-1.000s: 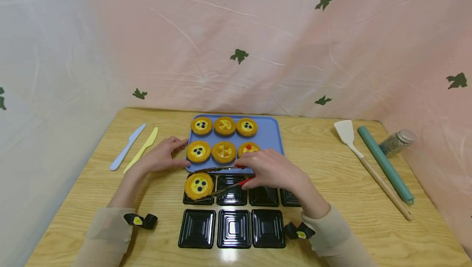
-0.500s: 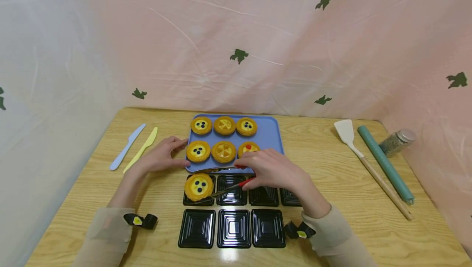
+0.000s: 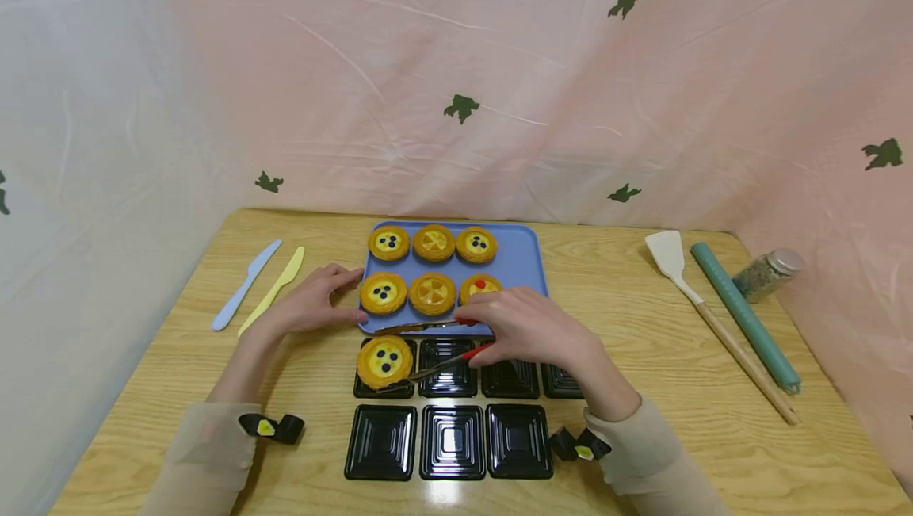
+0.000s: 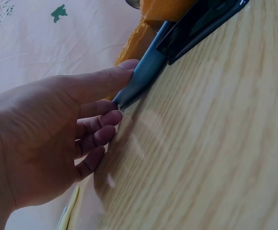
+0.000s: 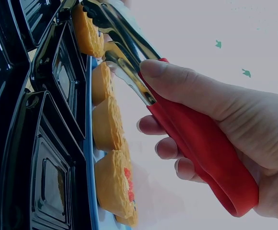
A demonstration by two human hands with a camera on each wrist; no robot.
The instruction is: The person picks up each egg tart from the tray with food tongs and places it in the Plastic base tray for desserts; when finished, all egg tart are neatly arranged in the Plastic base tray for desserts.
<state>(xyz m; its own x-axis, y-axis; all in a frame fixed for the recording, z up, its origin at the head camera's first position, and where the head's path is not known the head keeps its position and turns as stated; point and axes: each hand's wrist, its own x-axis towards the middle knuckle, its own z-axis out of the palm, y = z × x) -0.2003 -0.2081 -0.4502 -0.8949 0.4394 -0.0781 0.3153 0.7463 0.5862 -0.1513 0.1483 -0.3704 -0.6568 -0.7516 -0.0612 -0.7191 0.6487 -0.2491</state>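
Pale blue and yellow plastic knives (image 3: 258, 286) lay far left on the wooden table (image 3: 642, 318). The left hand (image 3: 307, 306) rested with straight fingers against the flat blue tray's (image 3: 524, 262) left edge; six tarts sat on that tray. The round yellow tart with three blueberries (image 3: 385, 361) sat in the left-most black plastic cup (image 3: 383, 387), left of the right hand (image 3: 531, 326). That hand's fingers curled round red-handled metal tongs (image 3: 435, 348), which pointed left, arms on each side of the tart. The other black cups held nothing.

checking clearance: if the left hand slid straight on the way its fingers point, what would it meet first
The left hand already touches the blue tray edge; next would probably be the blueberry tart on it.
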